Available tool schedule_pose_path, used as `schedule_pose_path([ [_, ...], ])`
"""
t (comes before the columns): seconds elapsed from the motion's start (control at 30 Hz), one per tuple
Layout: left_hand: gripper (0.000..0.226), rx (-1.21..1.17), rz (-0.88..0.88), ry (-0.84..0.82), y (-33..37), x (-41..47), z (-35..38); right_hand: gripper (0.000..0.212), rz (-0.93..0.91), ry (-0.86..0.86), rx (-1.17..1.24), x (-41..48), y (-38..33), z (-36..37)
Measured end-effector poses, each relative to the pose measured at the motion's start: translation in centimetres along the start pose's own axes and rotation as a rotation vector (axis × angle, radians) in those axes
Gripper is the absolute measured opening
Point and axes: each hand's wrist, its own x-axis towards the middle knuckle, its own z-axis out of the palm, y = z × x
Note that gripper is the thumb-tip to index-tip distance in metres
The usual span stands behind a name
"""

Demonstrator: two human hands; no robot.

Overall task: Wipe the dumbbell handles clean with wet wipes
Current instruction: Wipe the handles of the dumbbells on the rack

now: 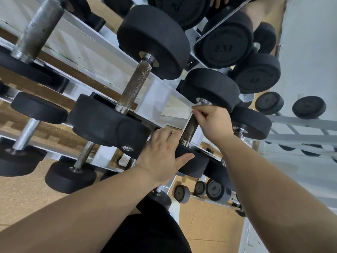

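My right grip (212, 123) is clamped on the wipe (195, 109), pinching it between thumb and fingers at the top of the handle (189, 129), just where the bar meets the far head (209, 88). Only a small white crumple of the wipe shows above the knuckles. The grip covers the rest, so I cannot tell how far it wraps round the bar.

The dumbbell (218, 95) lies across the white rack (102, 57), running away from me. The knurled middle of its handle shows bare between my two grips. My left grip (160, 156) is apart, with the fingers laid fairly straight over the near head (193, 162) and the thumb stretched along its rim. The fingertips reach toward the lower collar, and I cannot make out whether they touch the bar.

Just to the left sits a bigger dumbbell (135, 83), whose near head hides part of the rack. More weights lie below it, some cut off by the left edge.

At upper right the black heads carry raised numbers. One (225, 46) looks like 17.5 reversed; the others are too blurred to read. Low down, among the small grey heads, one (215, 189) is marked 30. The cork-brown floor (21, 194) shows beneath. Black clothing (145, 229) fills the bottom edge.
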Motion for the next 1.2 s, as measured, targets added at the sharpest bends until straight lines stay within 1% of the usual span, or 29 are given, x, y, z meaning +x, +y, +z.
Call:
schedule_pose_path([
  [0.1,0.085,0.013,-0.002,0.020,0.1,0.0,0.1,0.015,-0.066,-0.217,0.095,-2.8,-0.4,0.1],
  [0.13,0.086,0.015,-0.011,0.021,0.2,0.0,0.0,0.015,-0.094,-0.267,0.113,-3.4,-0.3,0.0],
  [0.17,0.087,0.020,-0.025,0.012,0.3,0.0,-0.1,0.014,-0.122,-0.280,0.106,-3.4,-0.1,0.0],
  [0.2,0.090,0.029,-0.040,-0.006,0.4,0.1,-0.2,0.014,-0.153,-0.255,0.071,-3.0,0.0,-0.1],
  [0.27,0.094,0.052,-0.055,-0.038,0.5,0.1,-0.3,0.014,-0.179,-0.111,0.017,-1.6,0.6,0.2],
  [0.33,0.092,0.051,-0.060,-0.045,0.6,0.2,-0.6,0.015,-0.085,0.043,0.115,-0.4,1.1,0.1],
  [0.37,0.089,0.043,-0.063,-0.050,0.7,0.2,-0.8,0.014,-0.037,0.080,0.182,-0.3,1.3,0.0],
  [0.43,0.083,0.033,-0.070,-0.077,0.8,0.1,-1.0,0.011,-0.020,0.046,0.227,-1.1,1.5,-0.1],
  [0.53,0.081,0.024,-0.112,-0.094,1.4,0.0,-1.1,0.005,-0.091,-0.147,0.249,-4.0,1.7,0.2],
  [0.57,0.080,0.010,-0.150,-0.082,1.9,-0.1,-1.1,0.004,-0.088,-0.184,0.278,-4.7,2.0,0.5],
  [0.63,0.076,-0.034,-0.261,-0.027,3.3,0.1,-0.9,0.005,-0.014,-0.164,0.409,-5.2,2.8,1.3],
  [0.77,0.059,-0.067,-0.414,0.184,6.6,1.9,0.2,0.010,0.185,0.030,0.733,-3.9,2.7,2.5],
  [0.83,0.053,-0.089,-0.538,0.278,7.6,3.2,0.8,0.013,0.270,0.109,0.874,-3.2,2.6,2.9],
  [0.87,0.054,-0.094,-0.601,0.316,8.0,3.7,1.0,0.013,0.316,0.128,0.958,-2.9,2.6,3.1],
  [0.97,0.073,-0.061,-0.679,0.378,8.6,4.2,1.4,0.015,0.398,0.108,1.152,-2.8,3.0,3.6],
  [1.0,0.074,-0.052,-0.693,0.381,8.6,4.2,1.5,0.014,0.401,0.079,1.180,-3.1,3.2,3.9],
  [1.1,0.058,-0.090,-0.723,0.397,8.7,4.2,1.6,0.010,0.371,-0.033,1.204,-4.6,3.3,4.5],
  [1.2,0.042,-0.153,-0.740,0.452,9.0,4.1,1.9,0.006,0.371,-0.026,1.279,-4.5,3.5,4.7],
])
